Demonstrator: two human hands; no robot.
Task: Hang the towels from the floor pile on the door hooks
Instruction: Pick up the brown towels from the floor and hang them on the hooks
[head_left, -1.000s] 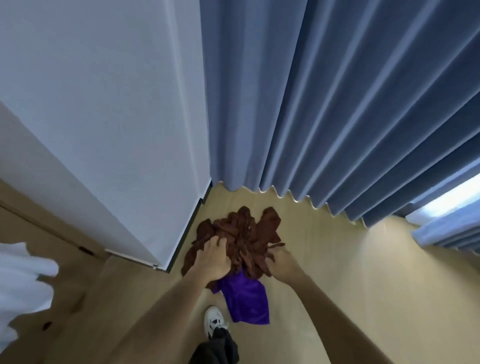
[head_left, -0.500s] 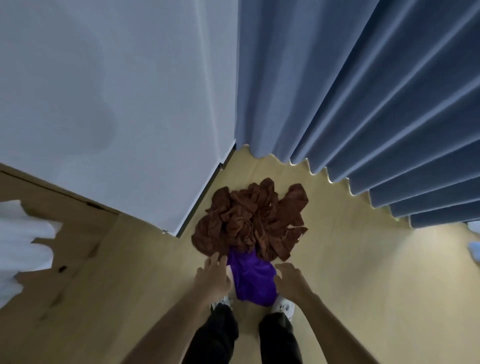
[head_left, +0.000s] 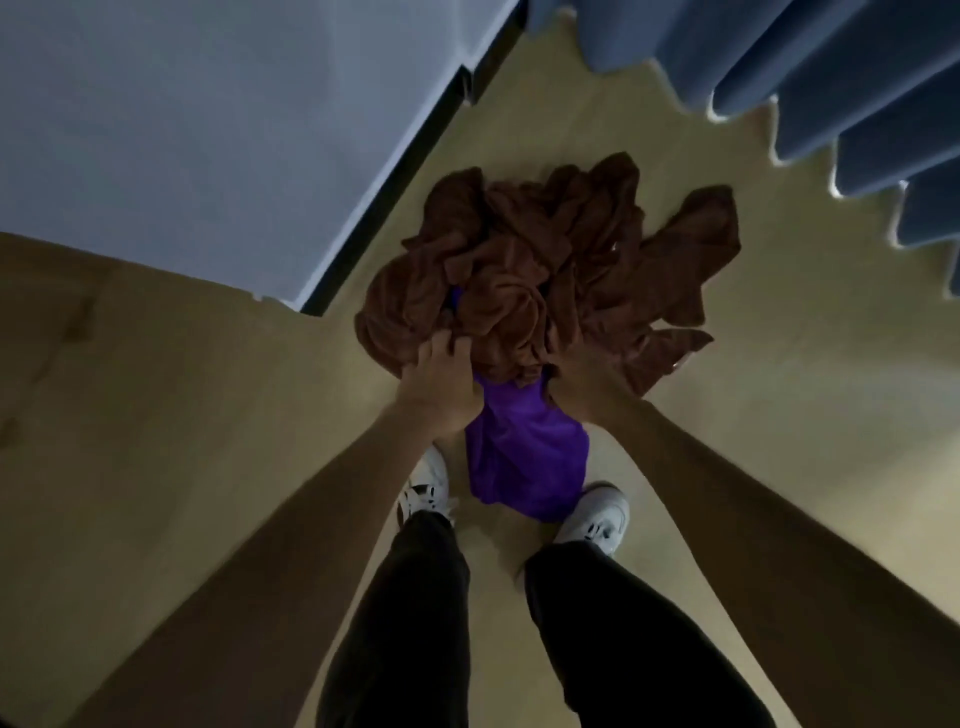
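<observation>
A person's left hand (head_left: 439, 387) digs curled fingers into the near edge of a brown towel pile (head_left: 540, 275) on the wooden floor (head_left: 779, 415), beside the wall corner. The right hand (head_left: 584, 382) grips the pile's opposite near edge; a purple towel (head_left: 524, 457) trails between both hands.

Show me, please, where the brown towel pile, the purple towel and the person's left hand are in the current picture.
brown towel pile (head_left: 540, 270): head view, on the crumpled middle of the heap.
purple towel (head_left: 524, 452): head view, on its flat part between the forearms.
left hand (head_left: 441, 384): head view, on the back of the hand.
</observation>
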